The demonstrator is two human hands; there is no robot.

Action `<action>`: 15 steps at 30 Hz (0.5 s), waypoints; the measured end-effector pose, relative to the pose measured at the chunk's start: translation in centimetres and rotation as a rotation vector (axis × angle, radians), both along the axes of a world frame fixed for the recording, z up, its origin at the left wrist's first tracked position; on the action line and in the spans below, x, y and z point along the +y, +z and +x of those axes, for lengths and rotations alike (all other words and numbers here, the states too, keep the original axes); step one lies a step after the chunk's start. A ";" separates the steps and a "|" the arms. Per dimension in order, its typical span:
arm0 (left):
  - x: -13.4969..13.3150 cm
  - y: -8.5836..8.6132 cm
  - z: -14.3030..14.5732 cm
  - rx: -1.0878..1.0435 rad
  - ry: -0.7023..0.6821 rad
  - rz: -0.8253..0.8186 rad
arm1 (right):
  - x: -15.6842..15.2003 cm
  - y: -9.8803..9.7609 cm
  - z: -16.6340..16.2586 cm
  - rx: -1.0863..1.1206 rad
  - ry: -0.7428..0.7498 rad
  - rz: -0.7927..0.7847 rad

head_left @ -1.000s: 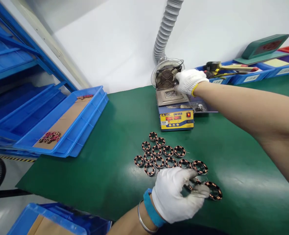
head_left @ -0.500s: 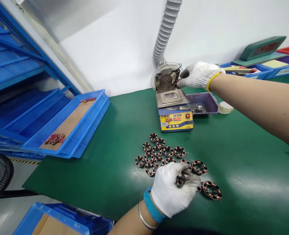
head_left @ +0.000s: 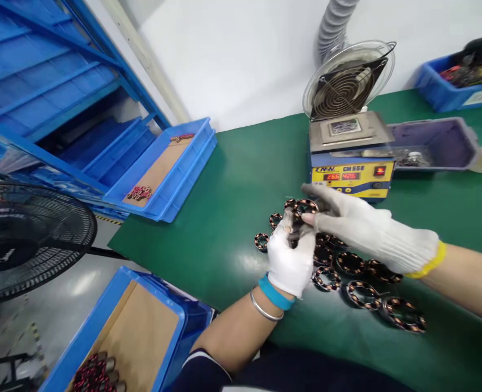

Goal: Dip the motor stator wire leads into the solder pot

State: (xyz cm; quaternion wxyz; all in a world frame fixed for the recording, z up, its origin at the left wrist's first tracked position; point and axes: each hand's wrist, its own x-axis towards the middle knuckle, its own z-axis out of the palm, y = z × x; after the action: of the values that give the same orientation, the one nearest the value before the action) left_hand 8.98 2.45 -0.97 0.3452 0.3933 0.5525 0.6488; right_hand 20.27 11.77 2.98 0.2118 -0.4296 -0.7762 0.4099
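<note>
My left hand [head_left: 290, 258], in a white glove with dark-stained fingertips, is closed around a copper-wound stator ring [head_left: 290, 204] over the green table. Close against it, my right hand [head_left: 353, 220], also gloved, has its thumb and fingers around another stator ring [head_left: 307, 207]. The fingertips overlap and are blurred, so the exact grip is partly hidden. Under and beside the hands lie several more stators, black and copper with open centres, such as the stator at the near right [head_left: 404, 314] and a smaller one at left [head_left: 261, 242].
Behind my right hand stands a solder pot [head_left: 351, 169] with a fan guard [head_left: 341, 95] and a grey duct. A purple tray [head_left: 432, 136] sits beside it. Blue bins [head_left: 171, 179] with parts stand at left, and a black fan [head_left: 32, 239] is beyond the table edge.
My right hand has come down from the solder pot to meet my left hand. The left hand has lifted off the near stators and moved up. The camera view has shifted.
</note>
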 end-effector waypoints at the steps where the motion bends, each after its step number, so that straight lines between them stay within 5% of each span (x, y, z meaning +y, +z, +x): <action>1: -0.1 -0.1 -0.3 0.039 0.033 -0.003 | -0.6 0.1 0.0 -0.010 0.044 -0.064; 4: -0.1 -0.3 -1.0 0.140 0.091 0.011 | -1.0 0.9 0.4 0.061 0.135 -0.269; 9: -0.1 0.0 -0.8 0.044 -0.025 -0.029 | 0.7 1.9 1.3 0.121 0.074 -0.545; 15: -0.7 0.7 0.2 -0.055 -0.137 -0.075 | 7.0 3.4 2.7 0.212 -0.319 -0.283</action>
State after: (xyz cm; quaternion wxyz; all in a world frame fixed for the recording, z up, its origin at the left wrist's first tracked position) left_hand 9.17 1.79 -0.29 0.4184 0.3991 0.5383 0.6131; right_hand 22.96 18.81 6.36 0.2919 -0.5269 -0.6067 0.5187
